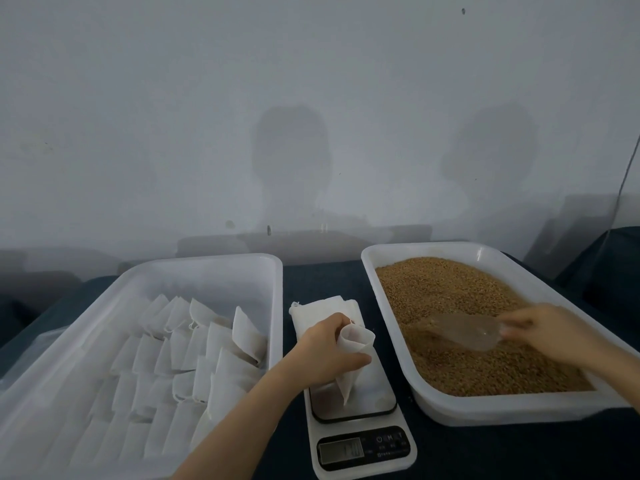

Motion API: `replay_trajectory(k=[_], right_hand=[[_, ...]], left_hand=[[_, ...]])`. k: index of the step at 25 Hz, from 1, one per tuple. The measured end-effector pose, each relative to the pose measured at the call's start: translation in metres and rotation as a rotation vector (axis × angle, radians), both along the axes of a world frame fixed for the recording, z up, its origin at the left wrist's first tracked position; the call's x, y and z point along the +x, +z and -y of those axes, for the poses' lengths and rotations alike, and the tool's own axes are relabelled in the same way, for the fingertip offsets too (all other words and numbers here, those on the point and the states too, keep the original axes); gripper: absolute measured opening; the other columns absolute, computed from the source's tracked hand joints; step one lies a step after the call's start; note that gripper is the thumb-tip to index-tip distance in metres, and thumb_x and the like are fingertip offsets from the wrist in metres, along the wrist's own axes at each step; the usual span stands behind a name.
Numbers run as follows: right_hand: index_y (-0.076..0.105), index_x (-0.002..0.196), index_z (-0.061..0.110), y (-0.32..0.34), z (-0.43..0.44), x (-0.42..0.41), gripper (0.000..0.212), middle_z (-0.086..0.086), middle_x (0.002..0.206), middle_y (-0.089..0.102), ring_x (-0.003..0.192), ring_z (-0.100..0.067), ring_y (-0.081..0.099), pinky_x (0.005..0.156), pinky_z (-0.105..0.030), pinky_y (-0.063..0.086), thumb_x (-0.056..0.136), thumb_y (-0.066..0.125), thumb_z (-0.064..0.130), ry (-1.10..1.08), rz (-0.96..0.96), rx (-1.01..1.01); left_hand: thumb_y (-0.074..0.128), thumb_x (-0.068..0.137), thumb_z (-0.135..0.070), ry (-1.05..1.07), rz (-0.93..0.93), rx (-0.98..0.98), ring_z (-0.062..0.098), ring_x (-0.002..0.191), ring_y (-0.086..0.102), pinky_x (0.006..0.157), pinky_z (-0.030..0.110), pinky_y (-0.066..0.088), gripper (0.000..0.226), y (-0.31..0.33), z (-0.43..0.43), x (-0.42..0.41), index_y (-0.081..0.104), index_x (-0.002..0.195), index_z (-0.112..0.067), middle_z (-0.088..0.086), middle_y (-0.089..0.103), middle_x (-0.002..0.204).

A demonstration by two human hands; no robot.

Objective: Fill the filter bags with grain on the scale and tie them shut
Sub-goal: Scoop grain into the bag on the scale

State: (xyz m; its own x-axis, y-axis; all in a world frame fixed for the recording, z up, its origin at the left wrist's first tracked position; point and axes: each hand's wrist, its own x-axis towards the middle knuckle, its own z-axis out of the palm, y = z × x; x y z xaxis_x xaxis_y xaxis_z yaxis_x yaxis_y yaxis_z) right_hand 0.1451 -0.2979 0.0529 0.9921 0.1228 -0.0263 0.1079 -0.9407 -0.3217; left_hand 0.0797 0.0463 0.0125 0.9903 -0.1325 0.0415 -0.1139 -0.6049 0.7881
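Observation:
My left hand [329, 348] grips a white filter bag [353, 355] near its open mouth and holds it upright over the steel plate of the white kitchen scale [360, 441]. My right hand [550, 330] holds the handle of a clear plastic scoop [460, 330], whose blurred bowl lies on the brown grain [450, 299] in the white tray [519, 408] on the right. A flat stack of empty bags [322, 313] lies just behind the scale.
A large white tub [221, 268] on the left holds several filled bags [194, 348] in rows. Everything stands on a dark blue cloth [322, 278] against a grey wall. A dark cable [623, 188] hangs at the far right.

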Motion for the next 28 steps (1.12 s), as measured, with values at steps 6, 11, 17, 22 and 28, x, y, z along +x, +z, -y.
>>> replay_trajectory(k=[6,11,17,22,28], right_hand=[[0.064,0.112,0.032,0.001,0.012,-0.006,0.029,0.002,0.119,0.065,0.101,-0.011,0.056,0.099,-0.041,0.041,0.083,0.066,0.028,-0.023,-0.049,0.144],[0.063,0.103,0.042,0.008,0.010,-0.011,0.025,0.006,0.113,0.067,0.093,-0.006,0.054,0.097,-0.040,0.042,0.081,0.068,0.028,-0.022,-0.054,0.152],[0.061,0.093,0.052,0.029,-0.011,-0.025,0.027,0.024,0.094,0.063,0.085,0.005,0.053,0.095,-0.037,0.043,0.079,0.069,0.030,0.067,-0.031,0.193],[0.063,0.104,0.044,0.053,-0.044,-0.032,0.029,0.023,0.102,0.063,0.090,0.005,0.056,0.084,-0.023,0.044,0.079,0.069,0.030,0.179,0.043,0.196],[0.065,0.108,0.043,0.068,-0.074,-0.031,0.031,0.026,0.095,0.064,0.097,0.002,0.057,0.102,-0.038,0.041,0.078,0.068,0.036,0.310,0.155,0.051]], left_hand=[[0.074,0.078,-0.041,-0.001,-0.003,-0.002,0.010,0.095,0.059,0.081,0.025,0.054,0.041,0.000,-0.001,-0.001,0.049,0.109,-0.033,-0.010,0.058,0.106],[0.073,0.078,-0.042,0.001,-0.008,-0.004,0.011,0.096,0.059,0.084,0.028,0.055,0.040,0.000,-0.001,-0.001,0.048,0.108,-0.034,-0.010,0.057,0.105],[0.074,0.078,-0.043,-0.005,-0.008,-0.013,0.012,0.098,0.059,0.087,0.030,0.055,0.041,0.000,-0.001,-0.001,0.049,0.109,-0.033,-0.010,0.058,0.107],[0.075,0.077,-0.044,-0.002,-0.007,-0.031,0.011,0.097,0.060,0.086,0.032,0.055,0.041,0.000,0.000,0.000,0.051,0.108,-0.031,-0.009,0.059,0.106],[0.074,0.078,-0.042,-0.005,-0.011,-0.018,0.009,0.098,0.060,0.088,0.030,0.054,0.043,0.002,0.002,-0.001,0.051,0.112,-0.029,-0.008,0.059,0.108]])
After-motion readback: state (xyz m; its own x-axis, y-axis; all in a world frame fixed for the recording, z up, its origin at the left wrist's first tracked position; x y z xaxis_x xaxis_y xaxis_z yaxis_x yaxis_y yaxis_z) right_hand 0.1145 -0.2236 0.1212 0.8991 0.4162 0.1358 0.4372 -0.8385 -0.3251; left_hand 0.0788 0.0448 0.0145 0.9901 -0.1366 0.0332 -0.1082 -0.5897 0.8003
